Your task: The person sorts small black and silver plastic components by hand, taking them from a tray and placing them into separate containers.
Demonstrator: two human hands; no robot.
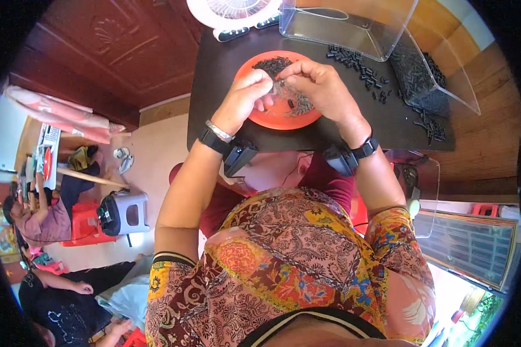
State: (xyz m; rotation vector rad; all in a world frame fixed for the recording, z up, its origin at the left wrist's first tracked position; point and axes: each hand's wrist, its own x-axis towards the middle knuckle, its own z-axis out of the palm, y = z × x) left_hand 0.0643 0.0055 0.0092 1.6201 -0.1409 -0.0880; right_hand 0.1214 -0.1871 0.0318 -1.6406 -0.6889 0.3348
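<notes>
Both my hands are raised over a round orange-red plate [289, 124] on the dark table. My left hand [248, 97] is closed, its thumb pressed against the curled fingers. Close beside it, my right hand [323, 92] pinches with thumb and forefinger. Whatever sits between the fingertips of either hand is too small to make out. Small black pieces [272, 63] are heaped at the plate's far side, partly hidden by my hands. Thin pale, pin-like pieces [302, 106] lie in its near right part, and a single black piece [290, 104] rests near them.
Loose black tubular pieces [362, 68] are strewn right of the plate. Behind them stands a clear plastic box [336, 41]; another clear box [417, 78] at the right holds many black pieces. A white-and-pink fan [237, 11] is at the back. Two other people sit at the left.
</notes>
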